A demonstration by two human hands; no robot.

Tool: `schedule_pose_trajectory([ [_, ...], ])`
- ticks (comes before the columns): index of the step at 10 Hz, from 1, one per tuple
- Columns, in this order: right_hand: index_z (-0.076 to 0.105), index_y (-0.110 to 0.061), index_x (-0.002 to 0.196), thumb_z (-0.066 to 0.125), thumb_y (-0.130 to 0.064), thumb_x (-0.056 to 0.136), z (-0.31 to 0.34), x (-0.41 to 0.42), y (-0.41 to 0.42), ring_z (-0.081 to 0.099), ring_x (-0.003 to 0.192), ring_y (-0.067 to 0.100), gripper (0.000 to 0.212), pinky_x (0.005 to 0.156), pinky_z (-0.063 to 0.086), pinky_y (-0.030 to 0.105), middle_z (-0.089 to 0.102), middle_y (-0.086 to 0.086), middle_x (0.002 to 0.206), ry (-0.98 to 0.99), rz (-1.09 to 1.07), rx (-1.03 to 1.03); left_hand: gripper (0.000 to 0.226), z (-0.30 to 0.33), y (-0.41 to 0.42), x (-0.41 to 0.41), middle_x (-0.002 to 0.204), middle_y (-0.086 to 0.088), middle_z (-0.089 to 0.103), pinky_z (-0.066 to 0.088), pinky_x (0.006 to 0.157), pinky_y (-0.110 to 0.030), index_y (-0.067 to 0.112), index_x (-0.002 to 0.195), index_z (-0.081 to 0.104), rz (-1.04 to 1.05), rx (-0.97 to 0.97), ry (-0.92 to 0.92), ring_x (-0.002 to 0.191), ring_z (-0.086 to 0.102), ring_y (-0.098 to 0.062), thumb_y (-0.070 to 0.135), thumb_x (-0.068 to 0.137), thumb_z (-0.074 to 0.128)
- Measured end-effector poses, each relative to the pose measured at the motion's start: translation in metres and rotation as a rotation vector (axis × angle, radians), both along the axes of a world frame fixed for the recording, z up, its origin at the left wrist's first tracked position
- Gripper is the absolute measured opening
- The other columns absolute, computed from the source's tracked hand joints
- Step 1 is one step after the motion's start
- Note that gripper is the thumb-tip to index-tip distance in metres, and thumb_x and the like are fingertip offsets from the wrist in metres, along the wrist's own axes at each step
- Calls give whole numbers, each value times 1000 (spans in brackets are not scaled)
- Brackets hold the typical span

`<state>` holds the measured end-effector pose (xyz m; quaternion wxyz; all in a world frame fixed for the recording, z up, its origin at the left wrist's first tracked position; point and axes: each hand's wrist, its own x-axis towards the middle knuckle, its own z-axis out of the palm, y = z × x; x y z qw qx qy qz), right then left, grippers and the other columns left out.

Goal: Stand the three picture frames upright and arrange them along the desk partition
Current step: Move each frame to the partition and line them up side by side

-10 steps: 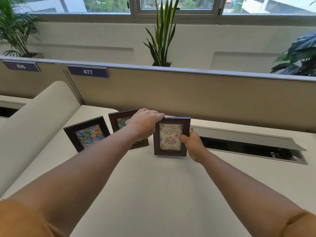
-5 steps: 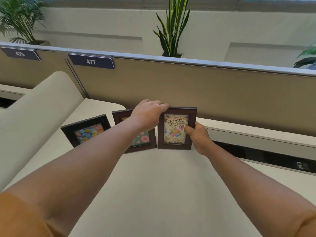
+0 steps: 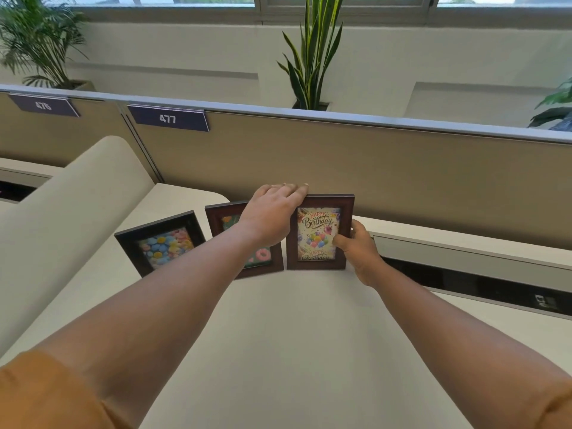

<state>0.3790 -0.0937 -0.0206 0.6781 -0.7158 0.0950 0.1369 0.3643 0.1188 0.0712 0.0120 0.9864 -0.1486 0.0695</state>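
I see both hands gripping the birthday frame upright (against the partition): left hand at 10 o'clock, right hand at 3.

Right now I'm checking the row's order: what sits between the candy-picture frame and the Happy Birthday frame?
In the head view, the donut-picture frame sits between the candy-picture frame and the Happy Birthday frame, partly hidden by the left hand.

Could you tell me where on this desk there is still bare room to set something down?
The near desk in front of the frames, between the forearms, is bare. Against the partition it is crowded: left frame, middle frame and birthday frame, held by the left hand and right hand. The open cable trough takes the right.
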Motion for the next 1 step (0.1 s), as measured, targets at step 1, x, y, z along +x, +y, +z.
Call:
schedule_pose_trajectory([
  [1,39,-22,152,67,-13,94,13,-13,-4,61,124,26,64,82,63,41,60,7,139,-91,-3,-196,69,7,-8,-11,165,-8,36,19,125,-43,20,162,22,-3,-37,-34,153,31,-27,13,99,50],
])
